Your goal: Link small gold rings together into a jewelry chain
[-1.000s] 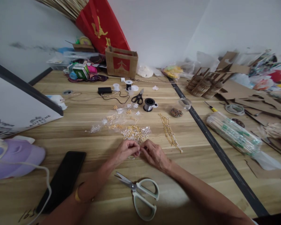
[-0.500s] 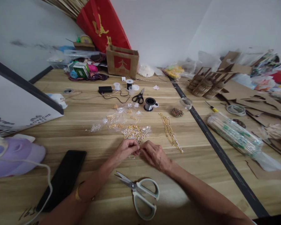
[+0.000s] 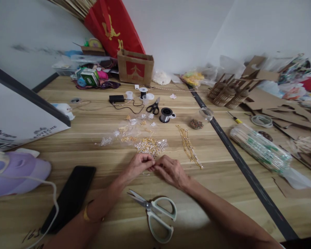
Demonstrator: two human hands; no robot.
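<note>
My left hand and my right hand meet fingertip to fingertip over the table, both closed in a pinch. Whatever lies between the fingers is too small and too covered to name. Just beyond them is a heap of gold and silver beads. A short silvery piece shows on the table below the left fingers. Gold chains lie to the right of the heap. Nearer to me rest scissors with pale handles, their blades slightly apart.
Behind the beads are small clear bags, a wire spool and black scissors. A phone and a purple device with a white cord lie left. Wrapped sticks and cardboard occupy the right.
The hands keep nearly the same place, with their fingertips still together. The fingers have shifted very slightly; nothing else has visibly moved.
</note>
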